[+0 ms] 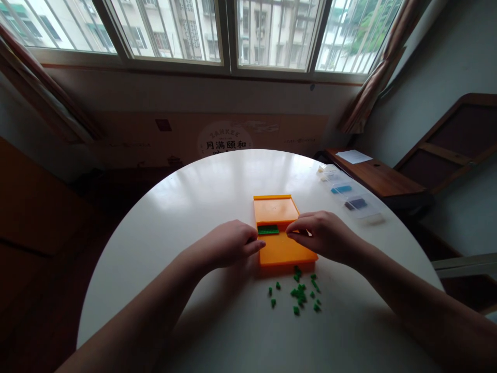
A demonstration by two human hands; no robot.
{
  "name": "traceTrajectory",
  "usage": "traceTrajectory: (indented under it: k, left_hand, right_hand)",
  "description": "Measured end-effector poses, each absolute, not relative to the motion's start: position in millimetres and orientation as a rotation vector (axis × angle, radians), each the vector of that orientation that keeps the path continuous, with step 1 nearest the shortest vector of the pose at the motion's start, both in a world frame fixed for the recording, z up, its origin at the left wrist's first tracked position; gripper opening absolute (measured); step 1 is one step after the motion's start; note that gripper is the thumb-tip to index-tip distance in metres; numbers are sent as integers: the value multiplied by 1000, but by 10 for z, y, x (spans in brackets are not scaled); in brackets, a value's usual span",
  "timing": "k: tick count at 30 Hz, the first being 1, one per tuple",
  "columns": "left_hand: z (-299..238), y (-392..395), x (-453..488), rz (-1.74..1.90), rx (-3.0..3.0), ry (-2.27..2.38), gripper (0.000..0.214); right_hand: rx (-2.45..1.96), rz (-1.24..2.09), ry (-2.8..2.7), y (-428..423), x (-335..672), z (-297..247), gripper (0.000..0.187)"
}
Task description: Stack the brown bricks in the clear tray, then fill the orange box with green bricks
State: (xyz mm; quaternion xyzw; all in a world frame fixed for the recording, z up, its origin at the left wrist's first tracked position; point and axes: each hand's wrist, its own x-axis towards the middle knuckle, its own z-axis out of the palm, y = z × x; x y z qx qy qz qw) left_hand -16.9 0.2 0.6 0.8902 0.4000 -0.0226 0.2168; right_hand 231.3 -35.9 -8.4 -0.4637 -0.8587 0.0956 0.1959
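An orange plastic case [287, 253], opened out with its hinged panel [275, 210] toward the window, lies on the table. A strip of small green building bricks [267, 230] sits along its middle, at the left. My left hand [235, 241] is closed at the case's left edge, with the thumb reaching over the orange surface. Over the right half of the case, my right hand [324, 234] has its fingertips pinched together; whatever is between them is too small to make out. Several loose green bricks [298, 293] are scattered in front of the case.
A round white table [155, 233] carries everything. Near its right edge lies a clear compartment box [351, 197] with blue and dark pieces inside. Beyond that edge stand a brown wooden desk [382, 173] with a paper sheet [354, 156] on it. Windows line the far wall.
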Motion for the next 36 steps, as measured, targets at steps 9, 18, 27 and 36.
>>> traceTrajectory:
  k: [9, 18, 27, 36]
  left_hand:
    - [-23, 7, -175, -69, 2441, 1123, 44]
    - [-23, 12, -180, -106, 2418, 1162, 42]
    - [-9, 5, -170, -109, 2408, 1168, 36]
    - [0, -11, -156, -149, 2420, 1188, 37]
  right_hand:
    - [-1475, 109, -2436, -246, 2272, -259, 19]
    - [-1422, 90, -2471, -287, 2326, -194, 20]
    - [-1494, 132, -2437, -275, 2256, -276, 24]
    - [-1569, 98, -2415, -257, 2274, -253, 24]
